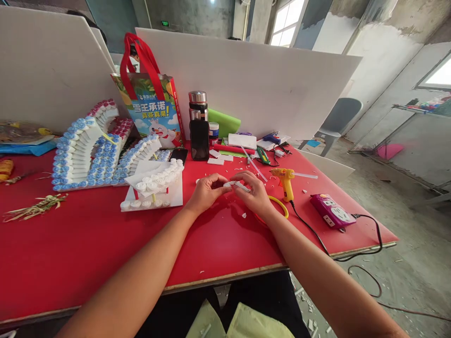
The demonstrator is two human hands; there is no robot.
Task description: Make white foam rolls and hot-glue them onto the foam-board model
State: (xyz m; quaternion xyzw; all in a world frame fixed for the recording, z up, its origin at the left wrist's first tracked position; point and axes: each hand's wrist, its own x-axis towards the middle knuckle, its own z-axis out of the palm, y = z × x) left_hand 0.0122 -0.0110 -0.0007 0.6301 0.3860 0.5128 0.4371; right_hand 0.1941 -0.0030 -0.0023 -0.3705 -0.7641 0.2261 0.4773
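Observation:
Over the red table [225, 244] both hands meet around a small white piece [241, 186], whose exact kind is too small to make out. My left hand [208, 191] pinches its left end between thumb and fingers. My right hand [254, 191] is closed on its right end. To the left of my hands stands a white foam-like model [151, 185] with rows of white rosettes, partly on red and yellow posts. Right of my right hand a yellow hot glue gun [284, 182] rests with a glue stick in its back. A yellow ring-shaped band [281, 206] lies partly behind my right wrist.
A purple power strip [331, 211] with a trailing cord sits near the right table edge. Blue-and-white rosette models [79, 152] stand at left. Behind are a printed bag [151, 112], a steel flask [198, 105], a phone [178, 155], a green cutter [262, 156] and white scraps.

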